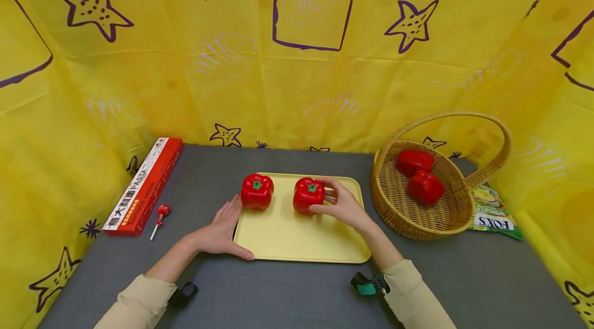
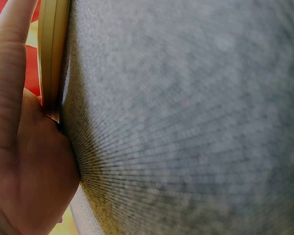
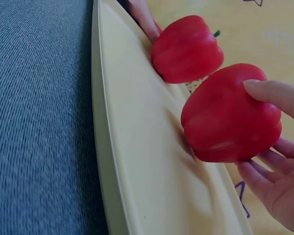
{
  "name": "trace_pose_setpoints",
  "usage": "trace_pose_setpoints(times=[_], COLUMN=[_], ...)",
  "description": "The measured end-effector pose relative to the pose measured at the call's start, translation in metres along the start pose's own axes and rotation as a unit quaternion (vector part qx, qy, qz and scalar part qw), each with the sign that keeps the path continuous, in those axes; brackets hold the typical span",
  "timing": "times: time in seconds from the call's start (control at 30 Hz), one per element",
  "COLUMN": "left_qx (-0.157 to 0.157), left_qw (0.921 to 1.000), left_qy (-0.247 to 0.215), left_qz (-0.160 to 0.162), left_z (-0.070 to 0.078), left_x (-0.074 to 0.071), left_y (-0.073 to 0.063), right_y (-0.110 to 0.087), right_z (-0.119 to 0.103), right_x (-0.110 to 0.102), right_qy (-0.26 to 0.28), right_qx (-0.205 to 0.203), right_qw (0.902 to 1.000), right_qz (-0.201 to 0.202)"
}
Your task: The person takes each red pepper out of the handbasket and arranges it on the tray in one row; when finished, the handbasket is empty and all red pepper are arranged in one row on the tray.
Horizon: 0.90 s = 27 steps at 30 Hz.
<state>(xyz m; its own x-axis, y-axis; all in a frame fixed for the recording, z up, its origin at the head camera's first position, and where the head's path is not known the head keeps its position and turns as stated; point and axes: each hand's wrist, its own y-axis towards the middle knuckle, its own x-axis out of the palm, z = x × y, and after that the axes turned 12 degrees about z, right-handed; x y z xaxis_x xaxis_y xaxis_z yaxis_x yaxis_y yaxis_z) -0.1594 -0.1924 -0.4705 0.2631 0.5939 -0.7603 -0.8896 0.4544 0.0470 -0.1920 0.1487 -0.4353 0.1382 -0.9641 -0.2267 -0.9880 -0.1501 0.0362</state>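
Observation:
My right hand [image 1: 341,204] holds a red bell pepper [image 1: 307,198] between thumb and fingers, over the right half of the yellow tray [image 1: 297,244]. In the right wrist view this pepper [image 3: 230,115] sits close over the tray, its shadow beneath it. A second red bell pepper [image 1: 254,196] with a green stem stands upright on the tray's left part. With straight fingers, my left hand [image 1: 220,231] rests against the tray's left side, thumb at the front edge. The left wrist view shows this hand [image 2: 34,166] low beside the tray's rim [image 2: 53,54].
To the right, a wicker basket [image 1: 385,202] with a tall handle contains two red peppers [image 1: 425,187]. Behind it lies a green FOX'S bag [image 1: 494,215]. At left are a red pasta box [image 1: 150,184] and a lollipop [image 1: 162,210]. Yellow cloth [image 1: 260,86] bounds the grey table.

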Motion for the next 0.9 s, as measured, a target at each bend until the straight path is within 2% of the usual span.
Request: trace_pose_setpoints(times=[0.07,0.3,0.6,0.83,0.9], left_qx=[-0.003,-0.003,-0.005,-0.006,-0.006], left_qw=[1.0,1.0,1.0,1.0,1.0], left_qy=[0.002,0.002,0.003,0.004,0.003], left_qz=[-0.002,-0.001,-0.004,-0.004,-0.005], left_z=[0.0,0.0,0.001,0.0,0.001], left_x=[0.0,0.0,-0.001,-0.001,-0.001], left_y=[0.0,0.0,-0.001,0.0,0.0], right_y=[0.0,-0.009,-0.009,0.01,0.011], right_z=[-0.003,-0.036,-0.043,-0.007,-0.004], right_x=[0.003,0.013,0.022,0.03,0.032], right_qy=[0.004,-0.003,-0.008,-0.001,-0.001], right_qx=[0.006,0.015,0.024,0.022,0.017], right_qw=[1.0,0.9998,0.9996,0.9997,0.9998], right_qz=[-0.004,-0.013,-0.013,-0.01,-0.005])
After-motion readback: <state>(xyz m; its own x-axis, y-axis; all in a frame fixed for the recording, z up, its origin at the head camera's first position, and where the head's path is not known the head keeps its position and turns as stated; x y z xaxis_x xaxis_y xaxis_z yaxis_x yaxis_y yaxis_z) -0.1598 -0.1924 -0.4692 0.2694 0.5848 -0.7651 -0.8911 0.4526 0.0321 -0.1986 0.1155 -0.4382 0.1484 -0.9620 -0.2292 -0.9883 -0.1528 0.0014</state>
